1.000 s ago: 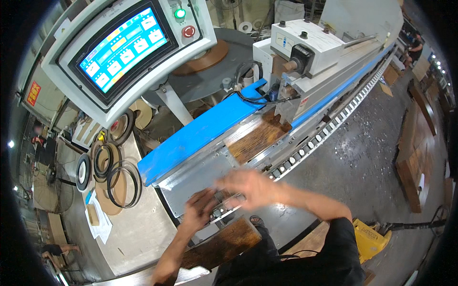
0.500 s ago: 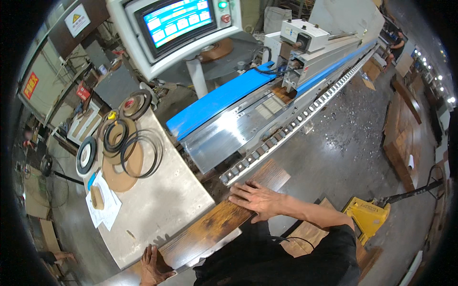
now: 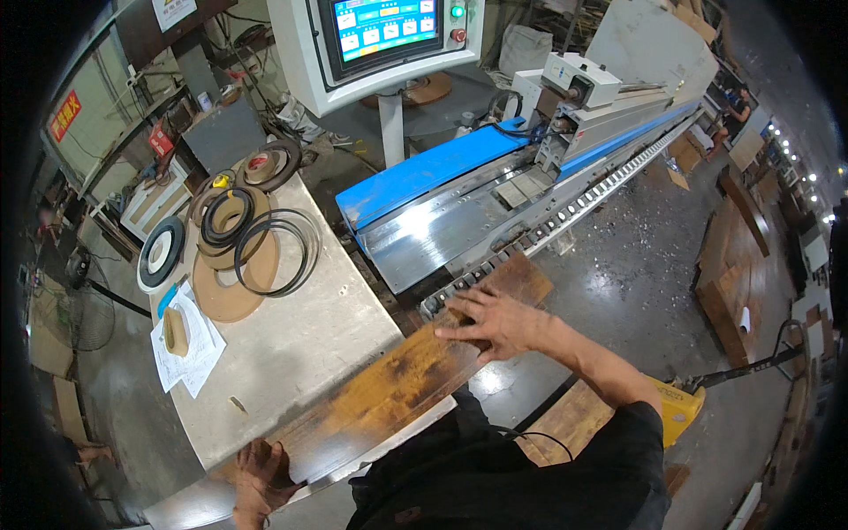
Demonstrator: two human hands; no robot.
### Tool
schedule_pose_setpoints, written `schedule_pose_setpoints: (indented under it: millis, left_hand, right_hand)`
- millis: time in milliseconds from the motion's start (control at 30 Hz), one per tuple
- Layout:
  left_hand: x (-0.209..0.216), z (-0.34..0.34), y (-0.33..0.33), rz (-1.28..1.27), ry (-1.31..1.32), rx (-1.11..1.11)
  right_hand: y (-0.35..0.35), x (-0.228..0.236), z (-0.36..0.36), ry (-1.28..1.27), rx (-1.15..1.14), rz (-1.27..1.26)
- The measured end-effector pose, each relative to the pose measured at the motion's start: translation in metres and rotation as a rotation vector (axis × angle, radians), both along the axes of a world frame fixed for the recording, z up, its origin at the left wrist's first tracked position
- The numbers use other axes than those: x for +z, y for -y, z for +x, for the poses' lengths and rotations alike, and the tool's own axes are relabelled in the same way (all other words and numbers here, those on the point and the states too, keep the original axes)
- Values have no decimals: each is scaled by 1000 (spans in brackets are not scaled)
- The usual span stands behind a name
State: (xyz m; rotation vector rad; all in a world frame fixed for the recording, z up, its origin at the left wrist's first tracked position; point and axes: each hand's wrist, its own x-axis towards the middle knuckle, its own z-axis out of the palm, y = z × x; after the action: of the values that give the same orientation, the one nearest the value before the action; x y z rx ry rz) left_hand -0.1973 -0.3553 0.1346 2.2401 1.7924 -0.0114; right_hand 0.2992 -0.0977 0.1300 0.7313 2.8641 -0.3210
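A long brown wooden plank (image 3: 371,397) runs slantwise along the near edge of the pale worktable (image 3: 340,309). My right hand (image 3: 495,322) lies on top of it toward its far end, fingers spread. Farther back, near the plank's lower left end, my left hand (image 3: 263,477) rests on it with the fingers apart and the thumb by the near edge. The plank's far end overlaps the start of the roller track (image 3: 508,265) of a long machine with a blue cover (image 3: 433,172). How much the plank touches the track I cannot tell.
Rolls of edge banding (image 3: 234,291) and papers (image 3: 199,344) lie on the worktable. A lit control screen (image 3: 384,31) stands behind it. To the right are stacked brown boards (image 3: 738,274), a yellow pallet jack (image 3: 680,413) and another person (image 3: 738,110) far off.
The plank's far end and my right hand have come closer to the roller track and now partly cover it. My view has shifted a little. Both hands stay on the plank.
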Motion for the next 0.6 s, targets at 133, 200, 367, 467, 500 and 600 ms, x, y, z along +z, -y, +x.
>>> schedule_pose_setpoints:
  millis: [133, 200, 367, 467, 500, 600]
  left_hand:
    - [23, -1, -51, 118, 43, -93]
    - [20, 6, -89, 109, 73, -77]
    - [-11, 15, -183, 97, 127, -70]
    - [-31, 14, -233, 44, 66, -80]
    - [-41, 14, -248, 11, 75, -57]
    - [-62, 12, -279, -105, 112, 16]
  right_hand:
    - [-61, -4, 22, -101, -43, 62]
    - [-94, -3, 26, -66, -85, 64]
    - [-166, -25, 37, 13, -172, 13]
    - [-195, -47, 44, 34, -234, 38]
    - [-205, -56, 47, 32, -242, 43]
    - [-228, -66, 48, 68, -262, 27]
